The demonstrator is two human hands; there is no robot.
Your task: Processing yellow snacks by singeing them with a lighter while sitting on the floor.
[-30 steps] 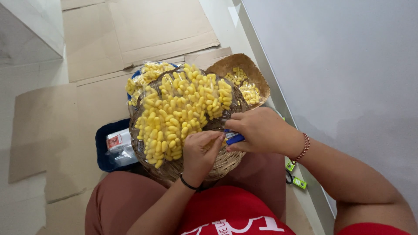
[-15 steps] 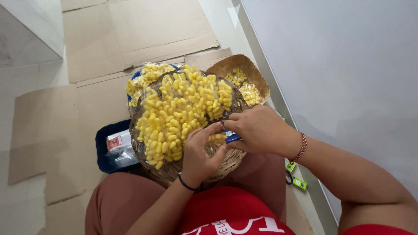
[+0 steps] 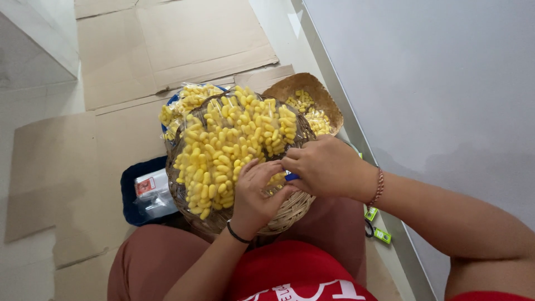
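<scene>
A round wicker basket [image 3: 290, 214] rests on my lap, heaped with small yellow cocoons [image 3: 234, 139]. Both hands meet over its near right side. My left hand [image 3: 255, 195] has its fingers curled around a yellow cocoon at the edge of the heap. My right hand [image 3: 323, 167], a bead bracelet on its wrist, grips a small blue tool [image 3: 290, 176] whose tip shows between the two hands, touching the left fingers. Most of the tool is hidden inside the fist.
A second wicker tray [image 3: 329, 103] with some cocoons lies behind on the right. A clear bag of cocoons [image 3: 186, 100] sits behind the basket. A dark blue tray [image 3: 131, 203] holds a wrapped packet. Cardboard sheets [image 3: 167, 44] cover the floor. White wall [image 3: 434, 83] at right, small green items [image 3: 379, 234] at its foot.
My left hand has slid a little toward me along the basket's rim and curled tighter. My right hand stays in place on the blue tool.
</scene>
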